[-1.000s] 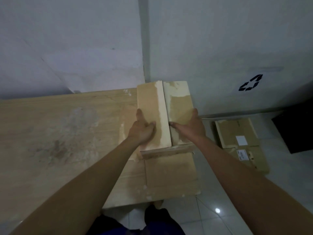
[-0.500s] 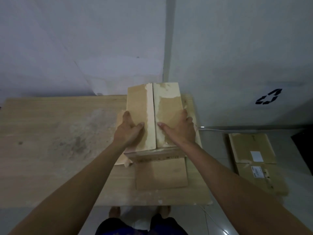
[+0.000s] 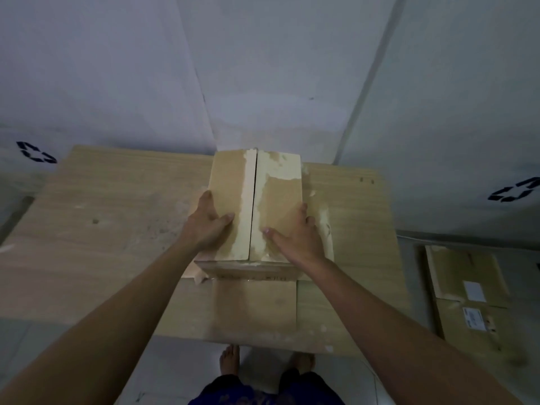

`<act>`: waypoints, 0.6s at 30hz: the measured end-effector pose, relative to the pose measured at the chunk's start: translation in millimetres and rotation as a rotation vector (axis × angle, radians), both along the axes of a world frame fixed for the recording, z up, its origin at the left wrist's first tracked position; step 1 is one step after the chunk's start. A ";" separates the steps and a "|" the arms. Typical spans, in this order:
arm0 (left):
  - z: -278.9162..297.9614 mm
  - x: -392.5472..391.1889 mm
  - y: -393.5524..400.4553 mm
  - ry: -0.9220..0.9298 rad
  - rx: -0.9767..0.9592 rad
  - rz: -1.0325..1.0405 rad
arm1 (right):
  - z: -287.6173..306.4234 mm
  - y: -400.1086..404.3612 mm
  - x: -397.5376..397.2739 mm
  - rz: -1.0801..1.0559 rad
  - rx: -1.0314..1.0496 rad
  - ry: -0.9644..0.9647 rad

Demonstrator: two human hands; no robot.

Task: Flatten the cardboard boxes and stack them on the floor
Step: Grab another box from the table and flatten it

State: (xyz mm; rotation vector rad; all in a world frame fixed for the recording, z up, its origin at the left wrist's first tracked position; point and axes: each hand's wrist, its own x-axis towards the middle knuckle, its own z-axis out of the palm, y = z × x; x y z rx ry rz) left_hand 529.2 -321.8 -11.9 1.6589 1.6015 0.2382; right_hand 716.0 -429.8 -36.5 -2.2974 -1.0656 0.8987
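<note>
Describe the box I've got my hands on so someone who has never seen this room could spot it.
On the wooden table, near the far edge, stands a cardboard box with the left hand and right hand flat on top. Unlike the flattened boxes on the floor, it is upright, with torn pale strips along its center seam.

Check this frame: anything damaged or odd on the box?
Yes. The cardboard box under the left hand and right hand has its top paper torn off in pale strips along the centre seam. The flap nearest the person lies splayed flat on the table.
</note>
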 end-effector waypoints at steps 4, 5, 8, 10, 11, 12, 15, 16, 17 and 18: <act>-15.6 -16.3 12.3 0.053 -0.013 -0.056 | -5.6 3.8 -24.2 -0.030 -0.049 0.036; -21.3 -16.9 12.2 0.063 -0.002 -0.079 | -6.0 4.5 -29.4 -0.045 -0.058 0.024; -36.4 -15.7 9.2 0.103 0.085 -0.104 | -5.4 9.2 -45.8 -0.060 -0.052 -0.090; -41.3 -14.5 10.1 0.128 0.104 -0.094 | -4.2 14.8 -54.2 -0.030 -0.051 -0.173; -43.3 -14.1 11.4 0.133 0.097 -0.094 | -2.9 18.1 -57.1 -0.021 -0.066 -0.187; -44.2 -14.2 13.2 0.135 0.086 -0.095 | -0.4 21.3 -59.3 -0.023 -0.085 -0.180; -44.9 -13.2 20.0 0.139 0.074 -0.102 | 13.8 30.4 -58.7 -0.058 -0.102 -0.094; -44.0 -11.6 21.9 0.143 0.071 -0.107 | 23.1 30.9 -54.2 -0.081 -0.069 -0.055; -43.0 -9.8 23.6 0.156 0.078 -0.114 | 32.7 29.8 -46.8 -0.115 -0.015 -0.001; -42.2 -7.7 25.3 0.182 0.096 -0.124 | 43.5 27.3 -37.1 -0.162 0.034 0.056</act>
